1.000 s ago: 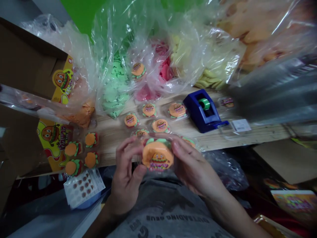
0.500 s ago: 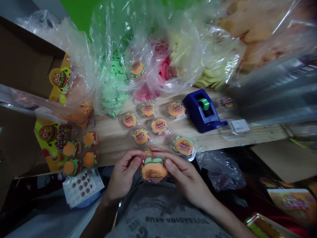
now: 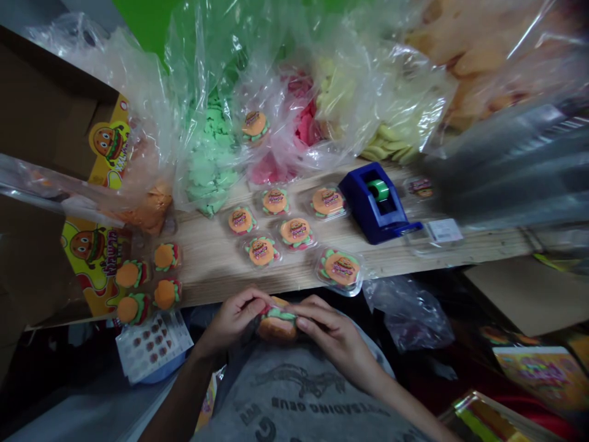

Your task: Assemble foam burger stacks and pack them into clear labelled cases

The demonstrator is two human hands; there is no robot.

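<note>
My left hand (image 3: 234, 319) and my right hand (image 3: 331, 337) both grip a burger-shaped gummy (image 3: 277, 325) in a clear pack, low over my grey printed shirt. The fingers cover most of its label. Just above my hands, several packed burger gummies (image 3: 339, 271) lie on a wooden plank (image 3: 207, 273). More burger gummies (image 3: 167, 293) sit on a yellow printed card (image 3: 87, 258) to the left.
A blue tape dispenser (image 3: 375, 199) with green tape stands on the plank. Behind it lie clear bags of green (image 3: 209, 172), pink (image 3: 306, 129) and yellow (image 3: 405, 104) pieces. A cardboard box (image 3: 41, 123) fills the left, and a printed sheet (image 3: 154, 347) lies below the card.
Both hands have drawn down toward my body with the burger gummy. It has turned, so its green edge faces up and its label no longer shows. The view has shifted slightly.
</note>
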